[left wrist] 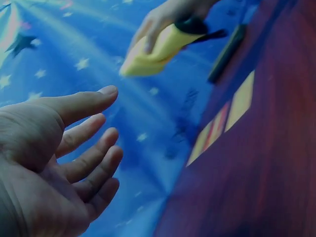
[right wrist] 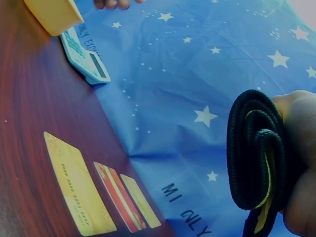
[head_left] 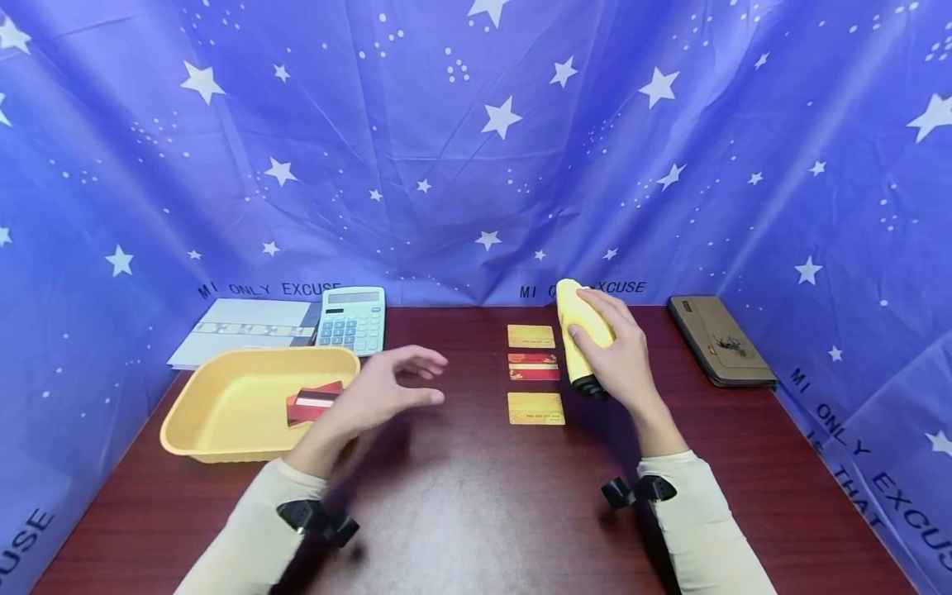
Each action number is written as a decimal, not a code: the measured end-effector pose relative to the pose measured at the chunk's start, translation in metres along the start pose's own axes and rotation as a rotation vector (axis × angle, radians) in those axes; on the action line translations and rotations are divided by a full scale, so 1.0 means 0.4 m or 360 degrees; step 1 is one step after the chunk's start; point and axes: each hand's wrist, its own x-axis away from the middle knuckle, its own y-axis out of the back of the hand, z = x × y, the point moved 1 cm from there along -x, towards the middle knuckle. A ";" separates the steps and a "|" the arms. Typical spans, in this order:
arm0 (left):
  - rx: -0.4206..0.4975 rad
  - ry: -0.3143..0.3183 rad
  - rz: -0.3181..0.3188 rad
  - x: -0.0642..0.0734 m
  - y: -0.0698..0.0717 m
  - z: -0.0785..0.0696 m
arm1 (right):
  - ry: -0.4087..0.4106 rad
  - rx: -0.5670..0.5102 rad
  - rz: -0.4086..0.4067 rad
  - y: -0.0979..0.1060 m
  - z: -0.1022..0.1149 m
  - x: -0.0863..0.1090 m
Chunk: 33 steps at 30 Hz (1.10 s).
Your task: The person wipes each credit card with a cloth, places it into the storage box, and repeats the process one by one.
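My right hand [head_left: 621, 355] grips a rolled yellow cloth [head_left: 583, 330] with a black edge, held up beside a column of three cards. In the right wrist view the black end of the roll [right wrist: 254, 148] shows its folded layers. The column has a gold card [head_left: 531, 335] at the back, a red card [head_left: 533, 367] in the middle and another gold card [head_left: 536, 409] in front. Fingers spread and relaxed, my left hand [head_left: 383, 388] hangs in the air by the yellow basin's right side, holding nothing. Several cards [head_left: 312, 405], red ones uppermost, lie inside that basin.
The yellow basin [head_left: 223, 450] stands on the left of the dark red table [head_left: 461, 529]. Behind it are a white box [head_left: 238, 326] and a light blue calculator [head_left: 353, 322]. A brown zipped wallet [head_left: 721, 340] lies at the right. A blue star-patterned curtain [head_left: 416, 124] surrounds the table.
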 end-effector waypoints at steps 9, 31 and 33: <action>0.0015 0.0079 0.0248 -0.091 -0.180 0.047 | -0.0045 -0.0036 -0.0052 0.020 -0.018 -0.010; -0.0743 0.0156 -0.0001 -0.141 -0.294 0.116 | -0.0082 0.0002 -0.0053 0.032 -0.030 -0.014; -0.0745 0.0152 0.0005 -0.141 -0.296 0.114 | -0.0088 0.0005 -0.0050 0.032 -0.032 -0.011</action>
